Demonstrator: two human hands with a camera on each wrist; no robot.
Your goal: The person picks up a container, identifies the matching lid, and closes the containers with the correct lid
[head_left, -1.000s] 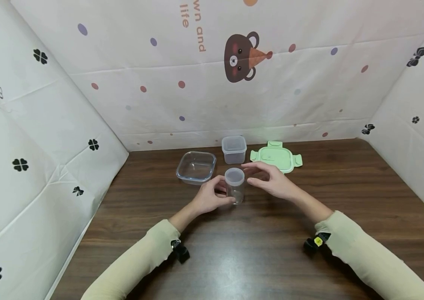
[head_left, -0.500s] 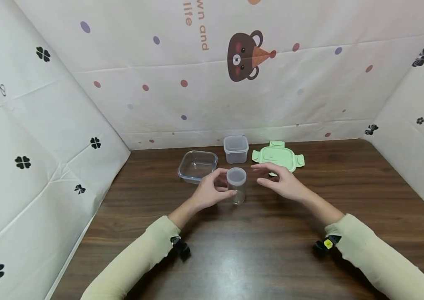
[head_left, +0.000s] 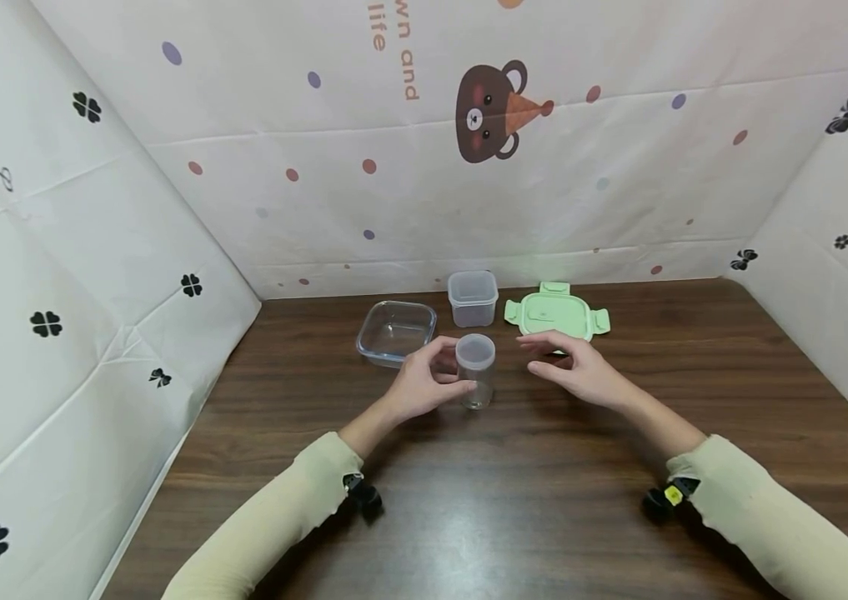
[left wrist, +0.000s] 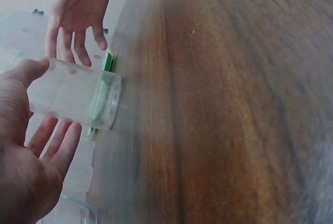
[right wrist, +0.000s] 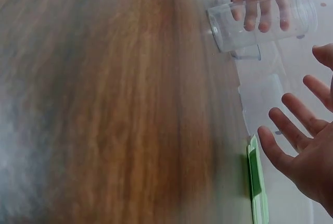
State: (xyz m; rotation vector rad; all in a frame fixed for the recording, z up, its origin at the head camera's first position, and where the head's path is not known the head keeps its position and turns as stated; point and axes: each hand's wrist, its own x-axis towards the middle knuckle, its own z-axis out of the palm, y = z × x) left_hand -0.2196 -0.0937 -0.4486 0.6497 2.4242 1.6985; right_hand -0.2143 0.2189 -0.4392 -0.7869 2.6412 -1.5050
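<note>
A clear cylindrical jar (head_left: 477,387) with a translucent lid (head_left: 475,352) stands upright on the table in the head view. My left hand (head_left: 424,386) holds it from the left side, thumb in front and fingers behind. Through the clear wall, the right wrist view shows those fingers behind the jar (right wrist: 260,23). To the right of the jar, my right hand (head_left: 577,372) hovers apart from it with spread, slightly bent fingers and nothing in them. The left wrist view also shows this right hand (left wrist: 82,10) beyond the jar (left wrist: 73,94).
Behind the left hand sits an uncovered square glass container (head_left: 396,332). A small lidded plastic box (head_left: 473,300) stands near the back wall. Beside it, a green lid with clip flaps (head_left: 557,313) lies flat, just behind the right hand. Printed cloth walls (head_left: 303,217) enclose the dark wooden table (head_left: 303,350).
My right hand has drawn away from the jar toward the right. The left hand stays at the jar, which keeps its place; the whole view has shifted slightly.
</note>
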